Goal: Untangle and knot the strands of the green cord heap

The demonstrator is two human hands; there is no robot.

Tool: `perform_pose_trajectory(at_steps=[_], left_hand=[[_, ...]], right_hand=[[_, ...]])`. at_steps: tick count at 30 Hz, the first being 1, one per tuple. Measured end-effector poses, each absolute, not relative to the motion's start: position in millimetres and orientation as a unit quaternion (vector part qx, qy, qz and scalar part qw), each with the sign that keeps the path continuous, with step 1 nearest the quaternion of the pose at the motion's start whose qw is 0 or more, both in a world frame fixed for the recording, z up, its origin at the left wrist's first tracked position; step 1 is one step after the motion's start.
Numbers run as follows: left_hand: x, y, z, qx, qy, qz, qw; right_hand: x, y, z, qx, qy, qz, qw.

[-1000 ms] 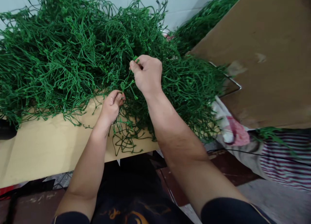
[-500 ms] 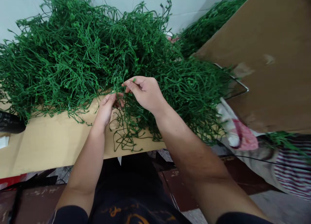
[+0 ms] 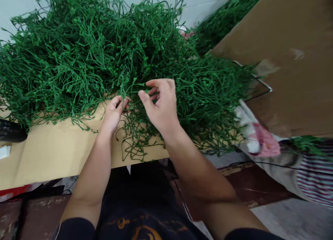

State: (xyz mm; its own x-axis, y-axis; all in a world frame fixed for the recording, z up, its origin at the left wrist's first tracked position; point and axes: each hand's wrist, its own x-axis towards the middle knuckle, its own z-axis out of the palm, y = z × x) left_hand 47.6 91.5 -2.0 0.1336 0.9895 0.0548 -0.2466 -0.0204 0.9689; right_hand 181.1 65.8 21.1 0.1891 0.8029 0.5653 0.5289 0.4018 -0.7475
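A large heap of thin green artificial plant stems (image 3: 78, 59), with small budded tips, spreads across the table in front of me. My left hand (image 3: 112, 113) is closed at the heap's front edge, thumb against fingers, pinching a green plant stem (image 3: 124, 86) that rises from the grip. To its right, my right hand (image 3: 163, 106) has thumb and fingers apart, with nothing visible between them. A thin stem tip points towards its index finger; whether they touch I cannot tell. Loose, tangled stems (image 3: 134, 143) hang below the hands onto the tan board.
Tan cardboard (image 3: 59, 146) covers the tabletop. A big brown cardboard panel (image 3: 281, 56) leans at the right, beside a thin metal frame (image 3: 269, 89) and a pink-and-white cloth (image 3: 266, 141). A black cylindrical object (image 3: 11, 130) lies at the left edge.
My right hand has moved right, away from my left hand, and its pinching fingers have opened. The left hand stays nearly in place, still pinching. The view has shifted slightly.
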Motion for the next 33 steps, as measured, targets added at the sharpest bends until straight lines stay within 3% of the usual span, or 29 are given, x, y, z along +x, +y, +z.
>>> perform_pose_trajectory(at_steps=[6, 9, 16, 27, 33], left_hand=[[45.7, 90.6, -3.0, 0.451, 0.388, 0.539, 0.596], [45.5, 90.6, -3.8, 0.447, 0.392, 0.541, 0.594], [54.1, 95.1, -7.9, 0.49, 0.442, 0.533, 0.53], [62.5, 104.5, -17.3, 0.479, 0.484, 0.497, 0.538], [54.3, 105.2, -18.0, 0.453, 0.467, 0.514, 0.559]], right_hand=[[172.8, 50.7, 13.2, -0.538, -0.704, 0.236, 0.4], [171.7, 51.1, 16.0, -0.529, -0.719, 0.252, 0.374], [171.4, 51.3, 9.7, -0.482, -0.73, 0.3, 0.381], [188.5, 45.8, 6.2, -0.448, -0.646, 0.427, 0.447], [196.6, 52.5, 10.4, -0.443, -0.608, 0.525, 0.398]])
